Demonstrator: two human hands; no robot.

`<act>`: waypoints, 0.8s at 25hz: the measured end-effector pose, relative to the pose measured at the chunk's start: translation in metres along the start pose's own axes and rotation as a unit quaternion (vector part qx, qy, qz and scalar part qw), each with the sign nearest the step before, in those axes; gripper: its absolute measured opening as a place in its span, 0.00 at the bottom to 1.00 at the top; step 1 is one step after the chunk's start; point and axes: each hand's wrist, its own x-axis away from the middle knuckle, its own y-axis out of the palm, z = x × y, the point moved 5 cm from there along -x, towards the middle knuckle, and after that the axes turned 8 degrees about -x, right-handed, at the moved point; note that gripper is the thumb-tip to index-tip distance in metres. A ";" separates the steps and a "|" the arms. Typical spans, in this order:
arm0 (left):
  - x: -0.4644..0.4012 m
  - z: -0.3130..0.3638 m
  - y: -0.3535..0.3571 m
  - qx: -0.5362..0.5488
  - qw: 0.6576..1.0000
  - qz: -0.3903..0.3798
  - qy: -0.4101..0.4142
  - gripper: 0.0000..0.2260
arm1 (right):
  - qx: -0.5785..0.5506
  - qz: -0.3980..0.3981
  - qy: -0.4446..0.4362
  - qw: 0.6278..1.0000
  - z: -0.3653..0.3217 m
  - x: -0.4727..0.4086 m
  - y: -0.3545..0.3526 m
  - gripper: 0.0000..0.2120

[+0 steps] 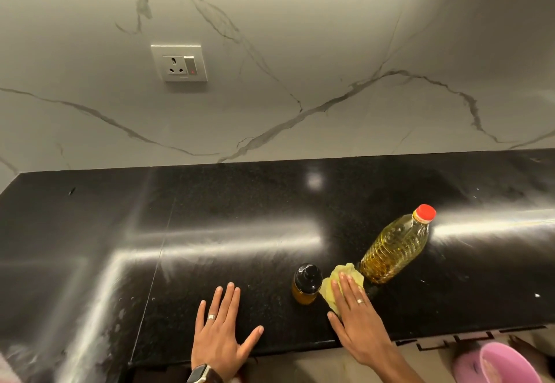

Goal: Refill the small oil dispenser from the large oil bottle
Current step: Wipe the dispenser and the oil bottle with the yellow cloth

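I have both hands flat on the black counter [90,247]. My left hand [220,333] lies with its fingers straight and spread, and it holds nothing. My right hand [357,319] lies flat too, with its straight fingers pressing on a yellow cloth [345,271]. It does not grip the cloth.

The small oil dispenser [306,284] stands upright with its black cap on. It sits just left of the cloth, between my two hands, and my right hand is nearer to it. The big oil bottle [395,250] stands just past the cloth, up and to the right of my right fingertips. Its red cap [424,213] is on. It looks tilted in this wide view, with its top leaning away to the right.

Both caps are closed, so I think no pouring has begun. My right hand is much closer to the big bottle, so I would reach forward and right with that hand. My left hand could steady the small dispenser.
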 end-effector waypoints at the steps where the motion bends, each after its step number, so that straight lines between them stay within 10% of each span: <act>1: 0.001 0.000 0.001 -0.004 1.000 -0.001 0.000 0.42 | 0.000 -0.008 0.013 1.000 0.002 0.002 0.004 0.35; 20: 0.002 0.000 0.002 -0.023 1.000 -0.017 -0.010 0.42 | 0.015 0.003 -0.053 0.998 0.002 -0.006 -0.003 0.36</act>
